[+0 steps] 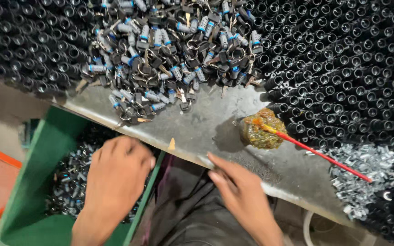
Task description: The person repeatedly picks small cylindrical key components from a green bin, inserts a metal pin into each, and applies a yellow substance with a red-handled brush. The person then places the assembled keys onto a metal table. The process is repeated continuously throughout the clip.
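both hands empty; left hand (117,175) curled over green bin (37,168); right hand (240,191) flat

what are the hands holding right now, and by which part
Cannot be told for the left hand: it is closed, knuckles up, over the green bin. The right hand holds nothing, fingers extended at the table edge.

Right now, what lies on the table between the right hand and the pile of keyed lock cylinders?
In the head view, mostly bare grey table separates the right hand from the lock cylinders; only a small tan chip lies there.
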